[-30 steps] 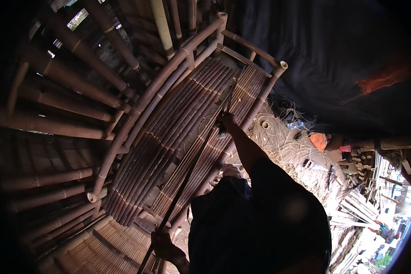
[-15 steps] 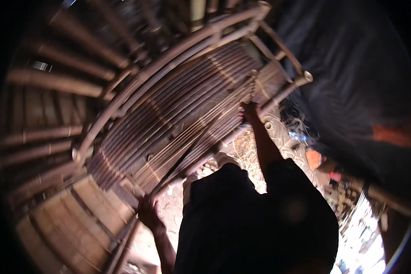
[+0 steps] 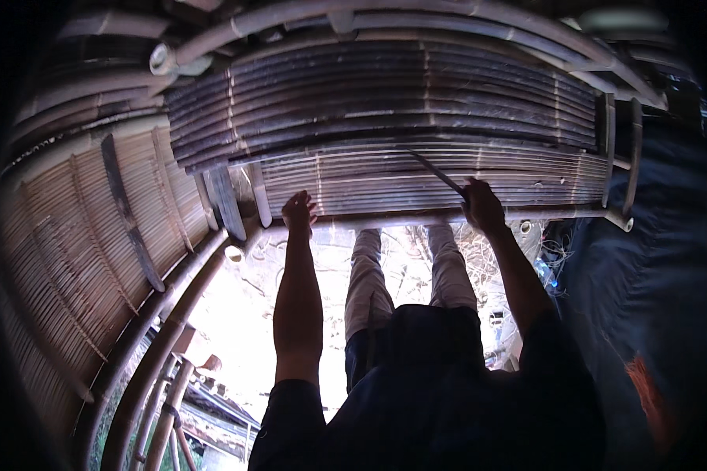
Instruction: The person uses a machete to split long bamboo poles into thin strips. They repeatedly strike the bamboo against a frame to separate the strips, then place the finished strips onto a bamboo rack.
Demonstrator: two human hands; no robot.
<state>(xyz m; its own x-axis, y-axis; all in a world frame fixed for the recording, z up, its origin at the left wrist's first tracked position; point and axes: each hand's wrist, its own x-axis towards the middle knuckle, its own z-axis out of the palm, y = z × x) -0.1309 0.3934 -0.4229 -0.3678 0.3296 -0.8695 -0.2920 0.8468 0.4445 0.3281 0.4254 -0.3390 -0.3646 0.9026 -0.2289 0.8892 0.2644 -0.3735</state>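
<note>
A bamboo bench with a slatted seat [image 3: 526, 169] and a darker slatted back [image 3: 330, 86] stretches across in front of me. My left hand [image 3: 298, 212] is over the left part of the seat's front edge, fingers apart and nothing seen in it; whether it touches the slats I cannot tell. Farther right, my right hand [image 3: 483, 206] is closed round the near end of a long, thin, dark blade-like tool [image 3: 438, 171]. Its tip points up and left across the seat slats. Shadow hides the grip.
A woven bamboo panel [image 3: 63, 228] with bamboo poles [image 3: 165, 330] stands at the left. Dark cloth [image 3: 636, 290] hangs at the right. Shavings and fibres [image 3: 554, 255] litter the bright floor by my legs. The bench's front rail [image 3: 558, 212] ends at the right in a cut pole.
My view has turned, so the bench now lies level instead of slanting. The left hand has come up from the lower left to the seat edge. The dark tool now reaches out from my right hand.
</note>
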